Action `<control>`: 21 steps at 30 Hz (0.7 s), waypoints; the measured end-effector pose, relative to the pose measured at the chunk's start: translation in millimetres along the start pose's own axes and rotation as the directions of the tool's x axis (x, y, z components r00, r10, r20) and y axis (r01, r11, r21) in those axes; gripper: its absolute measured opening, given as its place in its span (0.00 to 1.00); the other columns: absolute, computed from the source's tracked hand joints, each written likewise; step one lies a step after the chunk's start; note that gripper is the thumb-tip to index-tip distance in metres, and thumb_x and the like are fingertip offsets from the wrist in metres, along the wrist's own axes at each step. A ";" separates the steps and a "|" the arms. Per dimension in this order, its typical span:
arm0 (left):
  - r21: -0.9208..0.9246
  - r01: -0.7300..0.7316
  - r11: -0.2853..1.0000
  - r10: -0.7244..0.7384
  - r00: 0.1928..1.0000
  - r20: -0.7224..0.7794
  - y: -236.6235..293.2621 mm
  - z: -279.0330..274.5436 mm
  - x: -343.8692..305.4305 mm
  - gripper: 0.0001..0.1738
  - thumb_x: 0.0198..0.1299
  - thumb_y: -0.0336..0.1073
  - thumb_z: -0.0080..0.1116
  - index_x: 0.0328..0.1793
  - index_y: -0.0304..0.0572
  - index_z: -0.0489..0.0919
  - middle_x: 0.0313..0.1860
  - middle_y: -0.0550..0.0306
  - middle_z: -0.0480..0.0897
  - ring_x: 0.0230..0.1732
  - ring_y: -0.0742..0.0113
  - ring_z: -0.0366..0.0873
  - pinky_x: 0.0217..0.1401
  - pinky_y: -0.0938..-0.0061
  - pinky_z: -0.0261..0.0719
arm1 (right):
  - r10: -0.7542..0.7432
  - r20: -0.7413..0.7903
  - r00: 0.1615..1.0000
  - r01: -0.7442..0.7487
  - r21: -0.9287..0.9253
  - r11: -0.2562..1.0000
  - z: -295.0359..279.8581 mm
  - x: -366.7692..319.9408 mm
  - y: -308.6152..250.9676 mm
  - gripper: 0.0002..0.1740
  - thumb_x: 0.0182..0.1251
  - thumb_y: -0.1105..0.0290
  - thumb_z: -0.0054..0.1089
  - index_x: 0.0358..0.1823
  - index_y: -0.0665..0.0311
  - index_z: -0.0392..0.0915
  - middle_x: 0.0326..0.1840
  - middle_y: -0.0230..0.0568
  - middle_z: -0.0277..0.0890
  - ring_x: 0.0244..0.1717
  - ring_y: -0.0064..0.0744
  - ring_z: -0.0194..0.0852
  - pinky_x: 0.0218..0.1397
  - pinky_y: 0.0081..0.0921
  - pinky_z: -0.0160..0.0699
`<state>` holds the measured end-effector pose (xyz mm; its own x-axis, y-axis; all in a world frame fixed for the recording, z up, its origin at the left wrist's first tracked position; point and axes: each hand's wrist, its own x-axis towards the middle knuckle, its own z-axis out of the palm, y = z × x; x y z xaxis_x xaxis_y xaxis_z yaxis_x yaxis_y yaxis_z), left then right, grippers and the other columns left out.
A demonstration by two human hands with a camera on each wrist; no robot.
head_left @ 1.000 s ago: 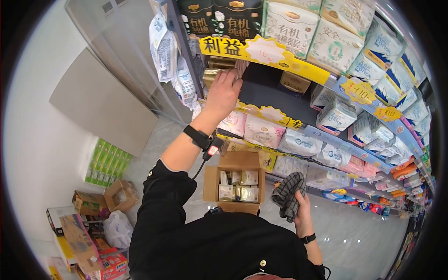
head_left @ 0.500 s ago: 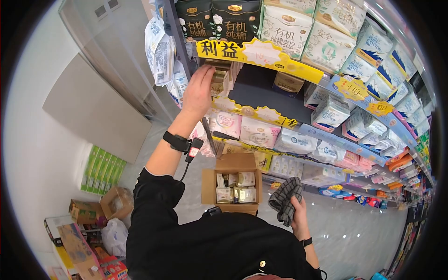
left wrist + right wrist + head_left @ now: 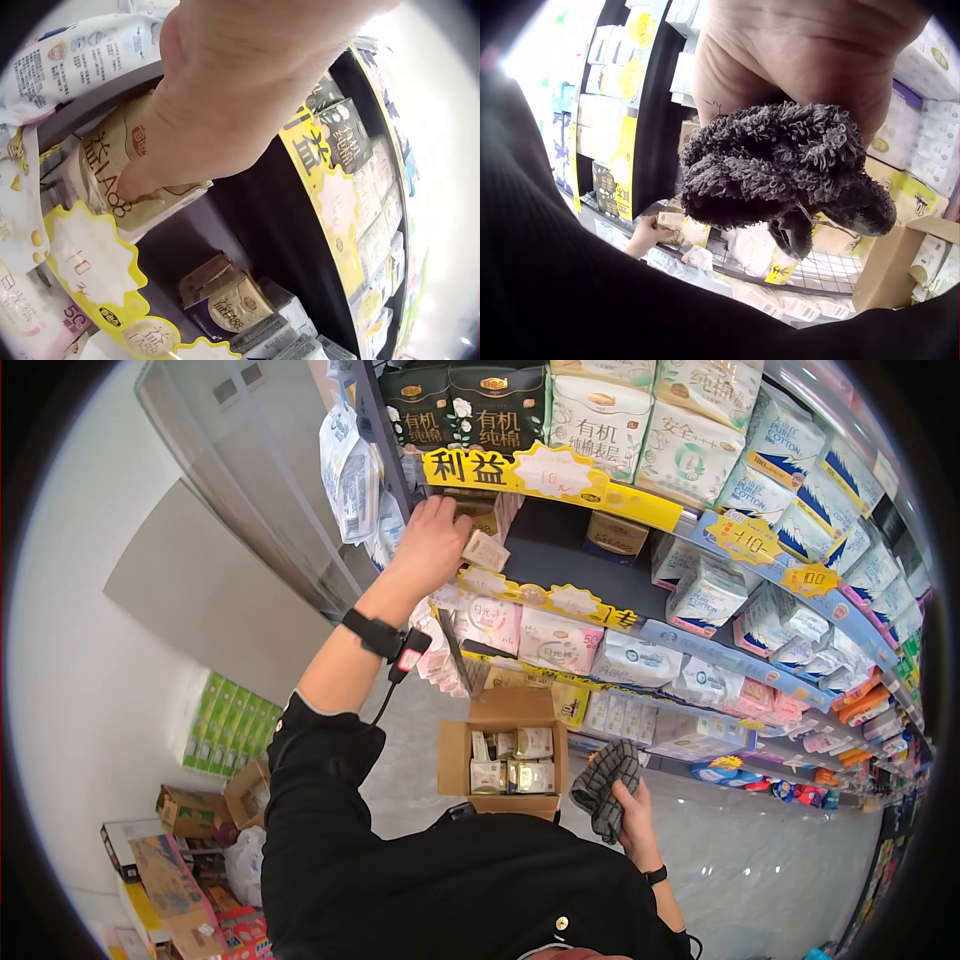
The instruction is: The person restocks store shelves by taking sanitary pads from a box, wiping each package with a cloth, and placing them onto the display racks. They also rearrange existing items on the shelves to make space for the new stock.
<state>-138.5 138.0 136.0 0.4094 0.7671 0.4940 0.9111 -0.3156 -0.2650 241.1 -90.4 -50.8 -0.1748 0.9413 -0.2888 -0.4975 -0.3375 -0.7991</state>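
High above the box (image 3: 515, 708), my left hand (image 3: 432, 545) grips a gold pack (image 3: 484, 550) on the shelf (image 3: 560, 555), not yet released. The box holds many packs (image 3: 530, 775), so I judge most stocking remains. Right of the box, my right hand (image 3: 635, 815) clutches a cloth (image 3: 603, 785).

Head view: from above, facing forward and down at the shelf (image 3: 565, 560). Left wrist view: very near, facing into that shelf. Right wrist view: lower, farther, same shelf shared.
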 end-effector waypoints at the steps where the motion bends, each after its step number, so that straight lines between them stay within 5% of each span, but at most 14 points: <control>1: -0.018 -0.026 0.999 0.025 0.998 -0.053 1.2 -6.9 -1.9 0.28 0.40 0.34 0.72 0.51 0.41 0.77 0.48 0.50 0.76 0.52 0.50 0.73 0.57 0.61 0.71 | -0.003 0.000 1.000 0.003 0.004 1.000 -1.0 -0.2 0.7 0.25 0.69 0.70 0.54 0.64 0.72 0.62 0.61 0.51 0.72 0.59 0.43 0.75 0.62 0.41 0.76; 4: -0.517 0.086 0.851 -0.143 0.987 -0.070 14.5 -46.9 -21.1 0.26 0.42 0.35 0.71 0.51 0.40 0.78 0.46 0.49 0.79 0.49 0.46 0.77 0.54 0.60 0.75 | 0.013 -0.005 1.000 -0.013 -0.015 1.000 -4.9 -1.8 3.9 0.25 0.69 0.71 0.54 0.64 0.72 0.63 0.61 0.51 0.72 0.58 0.42 0.76 0.61 0.40 0.77; 5: -0.515 0.090 0.853 -0.145 0.987 -0.066 15.5 -52.2 -34.3 0.26 0.42 0.35 0.71 0.51 0.40 0.78 0.46 0.49 0.79 0.49 0.46 0.77 0.54 0.60 0.75 | 0.022 -0.017 1.000 -0.023 -0.033 0.999 -5.3 -2.4 4.3 0.24 0.69 0.72 0.54 0.64 0.71 0.63 0.61 0.50 0.72 0.57 0.41 0.76 0.60 0.39 0.77; 6: -0.869 0.264 0.419 -0.242 0.955 0.173 13.1 -58.6 -49.3 0.24 0.43 0.34 0.70 0.49 0.37 0.78 0.46 0.46 0.80 0.47 0.44 0.78 0.52 0.59 0.76 | 0.031 -0.027 0.999 -0.032 -0.051 0.998 -5.0 -2.4 4.8 0.24 0.69 0.73 0.53 0.65 0.71 0.63 0.61 0.49 0.73 0.57 0.41 0.76 0.60 0.38 0.78; 7: -0.907 0.392 -0.151 -0.193 0.889 0.416 6.5 -64.0 -60.6 0.22 0.44 0.33 0.69 0.47 0.35 0.77 0.45 0.42 0.81 0.46 0.43 0.79 0.51 0.58 0.77 | 0.034 -0.020 0.999 -0.035 -0.051 0.998 -3.5 -1.9 4.5 0.24 0.69 0.73 0.53 0.65 0.71 0.63 0.61 0.49 0.73 0.57 0.41 0.76 0.60 0.38 0.78; 8: -0.805 0.432 -0.407 -0.077 0.861 0.502 -6.3 -39.4 -79.3 0.22 0.47 0.33 0.67 0.49 0.32 0.77 0.43 0.43 0.83 0.44 0.53 0.82 0.49 0.65 0.79 | 0.047 -0.035 0.998 -0.050 -0.061 0.997 -1.1 -2.2 3.9 0.24 0.69 0.74 0.54 0.65 0.71 0.63 0.60 0.48 0.73 0.56 0.39 0.76 0.59 0.37 0.78; 9: -0.804 0.431 -0.409 -0.087 0.859 0.505 -6.8 -41.8 -81.0 0.22 0.47 0.33 0.67 0.49 0.32 0.77 0.43 0.43 0.83 0.44 0.53 0.82 0.49 0.65 0.79 | 0.064 -0.050 0.997 -0.067 -0.076 0.995 -0.1 -3.6 3.3 0.24 0.69 0.74 0.54 0.65 0.70 0.63 0.60 0.48 0.74 0.56 0.38 0.77 0.59 0.36 0.78; 10: -0.669 0.634 0.387 -0.158 0.761 0.629 -8.3 -44.2 -79.6 0.23 0.48 0.33 0.67 0.50 0.32 0.78 0.41 0.43 0.83 0.42 0.57 0.83 0.47 0.68 0.79 | 0.069 -0.043 0.997 -0.073 -0.083 0.994 -0.2 -3.6 3.5 0.24 0.69 0.74 0.54 0.65 0.70 0.63 0.60 0.48 0.74 0.56 0.38 0.77 0.59 0.36 0.78; 11: -0.036 0.443 0.896 -0.316 0.692 0.649 -10.0 -45.7 -78.7 0.23 0.49 0.34 0.67 0.51 0.33 0.78 0.40 0.44 0.84 0.41 0.61 0.83 0.46 0.70 0.79 | 0.057 -0.040 0.998 -0.061 -0.124 0.990 -0.3 -2.9 4.7 0.24 0.68 0.75 0.54 0.65 0.70 0.64 0.59 0.47 0.74 0.55 0.37 0.77 0.58 0.36 0.79; 12: -0.277 0.561 0.780 -0.326 0.742 0.585 -15.8 -51.4 -84.7 0.23 0.50 0.36 0.68 0.51 0.34 0.79 0.37 0.44 0.84 0.39 0.59 0.84 0.43 0.68 0.79 | 0.045 -0.036 0.998 -0.050 -0.164 0.985 0.3 -1.8 5.9 0.24 0.68 0.75 0.55 0.65 0.70 0.64 0.59 0.46 0.74 0.55 0.36 0.77 0.57 0.35 0.79; 13: -0.272 0.566 0.779 -0.333 0.739 0.586 -17.7 -54.4 -86.5 0.23 0.50 0.36 0.68 0.51 0.34 0.79 0.37 0.44 0.84 0.39 0.59 0.84 0.43 0.68 0.79 | 0.049 -0.030 0.998 -0.053 -0.164 0.985 1.9 -0.1 7.1 0.24 0.68 0.75 0.55 0.65 0.70 0.64 0.59 0.46 0.74 0.55 0.36 0.77 0.57 0.35 0.79; 15: -0.745 0.474 0.469 -0.323 0.877 0.355 -15.6 -68.6 -83.9 0.25 0.50 0.37 0.68 0.53 0.32 0.76 0.37 0.43 0.82 0.40 0.61 0.82 0.46 0.70 0.77 | 0.064 -0.031 0.997 -0.068 -0.153 0.986 4.3 2.5 8.1 0.25 0.67 0.76 0.56 0.65 0.69 0.64 0.57 0.44 0.75 0.53 0.35 0.78 0.56 0.34 0.79; 16: -0.678 0.372 0.634 -0.288 0.927 0.240 -7.9 -85.3 -74.2 0.24 0.52 0.34 0.67 0.55 0.33 0.76 0.40 0.45 0.83 0.42 0.56 0.82 0.48 0.69 0.77 | 0.066 -0.024 0.998 -0.069 -0.160 0.985 6.3 3.4 9.2 0.25 0.67 0.76 0.56 0.65 0.69 0.64 0.57 0.44 0.75 0.53 0.35 0.78 0.56 0.34 0.79; 21: -0.523 0.145 0.840 -0.164 0.986 0.010 -2.5 -67.4 -32.3 0.27 0.51 0.40 0.67 0.58 0.41 0.75 0.48 0.48 0.80 0.50 0.48 0.78 0.53 0.62 0.76 | 0.115 0.023 0.993 -0.107 -0.231 0.967 8.8 8.8 20.1 0.28 0.65 0.78 0.60 0.66 0.68 0.63 0.55 0.42 0.76 0.52 0.29 0.77 0.55 0.28 0.78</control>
<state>-150.7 76.3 176.6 0.2541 0.8142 0.5221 0.8492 -0.4462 0.2825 222.1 -88.8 -64.7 -0.2505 0.8961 -0.3664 -0.2658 -0.4276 -0.8640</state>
